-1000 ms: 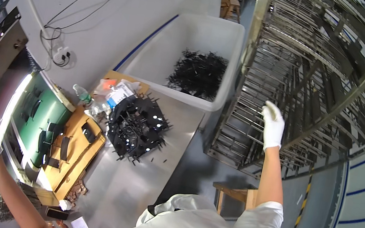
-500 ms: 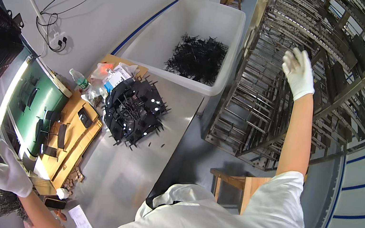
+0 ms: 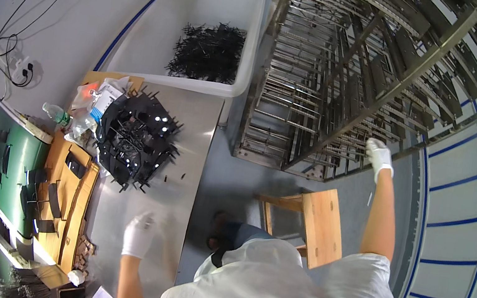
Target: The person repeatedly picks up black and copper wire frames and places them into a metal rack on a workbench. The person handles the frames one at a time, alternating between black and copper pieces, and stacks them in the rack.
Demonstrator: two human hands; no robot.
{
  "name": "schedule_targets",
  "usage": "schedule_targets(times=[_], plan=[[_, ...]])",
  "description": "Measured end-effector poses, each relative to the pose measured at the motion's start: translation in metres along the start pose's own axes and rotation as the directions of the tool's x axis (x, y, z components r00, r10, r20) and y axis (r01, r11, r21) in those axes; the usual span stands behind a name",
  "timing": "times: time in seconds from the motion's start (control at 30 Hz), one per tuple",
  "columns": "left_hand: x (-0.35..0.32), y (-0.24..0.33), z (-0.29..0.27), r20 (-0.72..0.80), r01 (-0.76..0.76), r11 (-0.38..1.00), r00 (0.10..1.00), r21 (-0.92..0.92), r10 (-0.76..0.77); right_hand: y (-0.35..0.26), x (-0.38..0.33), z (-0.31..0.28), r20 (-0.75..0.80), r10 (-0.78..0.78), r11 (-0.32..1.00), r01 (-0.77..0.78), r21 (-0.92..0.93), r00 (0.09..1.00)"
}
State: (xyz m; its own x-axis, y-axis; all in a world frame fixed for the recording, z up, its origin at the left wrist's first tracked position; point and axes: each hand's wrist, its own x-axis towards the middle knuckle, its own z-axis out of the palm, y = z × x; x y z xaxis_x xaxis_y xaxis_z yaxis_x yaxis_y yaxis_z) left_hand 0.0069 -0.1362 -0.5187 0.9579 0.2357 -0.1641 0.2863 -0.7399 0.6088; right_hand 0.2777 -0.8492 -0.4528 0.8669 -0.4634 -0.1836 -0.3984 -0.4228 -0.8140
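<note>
My left hand (image 3: 138, 234), in a white glove, is over the metal tabletop (image 3: 186, 140), nearer to me than a heap of black plastic parts (image 3: 134, 141) with thin prongs. Motion smears its fingers, and no held thing shows. Stretched out to the right, my right hand (image 3: 380, 157), also in a white glove, is in front of the lower edge of a metal rack (image 3: 296, 105). Its fingers look bent, but how far they close is unclear. Whether it touches the rack cannot be made out.
A white bin (image 3: 214, 88) with black parts stands beyond the table. A wooden stool (image 3: 321, 226) stands right of me. Left lie a green conveyor belt (image 3: 16, 156), wooden boards (image 3: 73, 229) with black parts, a plastic bottle (image 3: 56, 113) and a phone (image 3: 72, 293).
My left hand has swung rightward from beside the conveyor to over the tabletop. My right hand has dropped lower along the rack, its fingers less spread. The view has shifted right, bringing the stool more into sight.
</note>
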Motion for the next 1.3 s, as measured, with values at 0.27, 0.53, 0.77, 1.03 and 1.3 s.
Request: schedule_targets(times=[0.27, 0.53, 0.77, 1.03, 1.3], plan=[[0.044, 0.042, 0.094, 0.153, 0.013, 0.973, 0.987, 0.231, -0.049, 0.035, 0.054, 0.120, 0.523, 0.071, 0.993, -0.013, -0.114, 0.850], [0.049, 0.023, 0.162, -0.404, 0.043, 0.931, 0.908, 0.364, 0.115, 0.202, 0.071, 0.397, 0.775, 0.430, 0.306, 0.733, -0.608, 0.464], [0.052, 0.032, 0.166, -0.332, 0.110, 0.880, 0.941, 0.462, 0.056, 0.282, 0.179, 0.527, 0.673, 0.212, 0.403, 0.565, -0.721, 0.708], [0.061, 0.018, 0.164, -0.255, 0.073, 0.908, 0.966, 0.412, 0.038, 0.342, 0.263, 0.604, 0.607, 0.455, 0.435, 0.433, -0.790, 0.651], [0.062, 0.031, 0.163, -0.336, 0.096, 0.912, 0.941, 0.400, 0.049, 0.306, 0.172, 0.538, 0.668, 0.605, 0.272, 0.677, -0.684, 0.432]])
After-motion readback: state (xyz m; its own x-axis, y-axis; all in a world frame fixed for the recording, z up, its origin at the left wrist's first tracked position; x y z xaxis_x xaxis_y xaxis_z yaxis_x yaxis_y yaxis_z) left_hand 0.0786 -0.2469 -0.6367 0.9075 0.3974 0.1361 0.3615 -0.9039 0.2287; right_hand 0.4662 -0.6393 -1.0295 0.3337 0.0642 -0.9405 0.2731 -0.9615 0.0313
